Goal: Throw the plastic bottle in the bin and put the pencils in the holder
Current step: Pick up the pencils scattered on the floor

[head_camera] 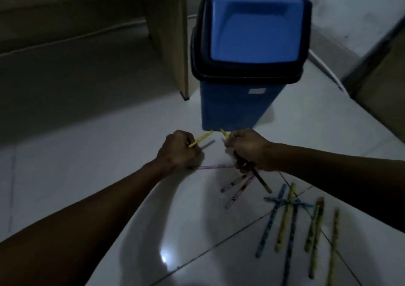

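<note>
Both hands work low over a pale tiled floor (109, 176). The left hand (178, 150) is closed around a yellow pencil (200, 139), whose tip juts out toward the right hand. The right hand (248, 148) is clamped on a bundle of pencils (241, 186); a yellow end sticks out above the fist and the patterned shafts fan out below it. A pink pencil (215, 166) lies on the floor between the two wrists. Loose pencils (287, 217), blue and yellow, lie scattered below the right forearm. The blue bin (247, 66), its swing lid closed, stands just beyond both hands. No bottle or holder can be made out.
</note>
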`<state>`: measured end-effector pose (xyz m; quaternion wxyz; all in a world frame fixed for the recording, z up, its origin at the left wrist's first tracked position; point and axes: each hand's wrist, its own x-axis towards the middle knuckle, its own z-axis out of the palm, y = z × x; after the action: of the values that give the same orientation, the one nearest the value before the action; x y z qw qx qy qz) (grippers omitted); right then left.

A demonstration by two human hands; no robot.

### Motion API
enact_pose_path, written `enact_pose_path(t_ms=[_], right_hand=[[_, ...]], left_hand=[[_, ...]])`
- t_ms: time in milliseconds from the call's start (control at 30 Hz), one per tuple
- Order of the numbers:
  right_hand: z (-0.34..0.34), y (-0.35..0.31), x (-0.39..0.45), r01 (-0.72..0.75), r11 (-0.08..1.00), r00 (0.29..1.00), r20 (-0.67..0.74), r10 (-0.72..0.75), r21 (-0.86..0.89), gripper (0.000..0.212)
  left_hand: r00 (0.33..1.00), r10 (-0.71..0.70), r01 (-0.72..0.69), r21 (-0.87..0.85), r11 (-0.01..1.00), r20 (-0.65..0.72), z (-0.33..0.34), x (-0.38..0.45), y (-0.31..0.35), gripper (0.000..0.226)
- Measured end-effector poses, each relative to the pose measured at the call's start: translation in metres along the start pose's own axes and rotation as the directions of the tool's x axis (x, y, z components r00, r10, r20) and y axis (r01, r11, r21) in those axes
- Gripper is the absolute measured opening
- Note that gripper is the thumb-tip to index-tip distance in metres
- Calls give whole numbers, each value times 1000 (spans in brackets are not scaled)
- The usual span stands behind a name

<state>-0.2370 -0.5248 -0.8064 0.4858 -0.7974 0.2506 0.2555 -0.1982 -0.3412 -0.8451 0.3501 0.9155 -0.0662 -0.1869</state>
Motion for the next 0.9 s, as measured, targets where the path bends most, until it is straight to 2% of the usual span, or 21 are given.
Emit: enact_pose_path(t_ms=[100, 167, 233, 367, 500, 667, 800, 900], right_hand=[[-29, 29, -12, -24, 999, 997, -75, 22, -30, 12], [-40, 48, -16, -56, 998, 992, -113, 54, -15, 12], [-46, 67, -18, -92, 996, 985, -146, 90, -12, 17], [-43, 90, -19, -110, 994, 966, -237, 101, -25, 31], [-38, 101, -15, -119, 991, 934, -333, 130, 53, 38], [-36, 100, -13, -128, 979, 925, -336, 175, 159, 41], [-35, 96, -19, -116, 967, 917, -350, 191, 225, 37], [-43, 98, -26, -120, 957, 909, -358, 212, 263, 33]], left_hand=[[979, 129, -157, 178, 971, 158, 19, 0, 27, 15], [951, 174, -251, 304, 919, 257, 32, -1, 37, 12], [922, 194, -325, 397, 858, 335, 44, -1, 41, 20], [894, 235, -403, 456, 793, 382, 52, 1, 38, 19], [874, 236, -439, 483, 758, 424, 51, 2, 38, 24], [912, 227, -373, 462, 805, 341, 49, 2, 50, 12], [930, 276, -355, 386, 852, 244, 57, 4, 54, 22], [942, 254, -318, 338, 886, 220, 69, -2, 62, 32]])
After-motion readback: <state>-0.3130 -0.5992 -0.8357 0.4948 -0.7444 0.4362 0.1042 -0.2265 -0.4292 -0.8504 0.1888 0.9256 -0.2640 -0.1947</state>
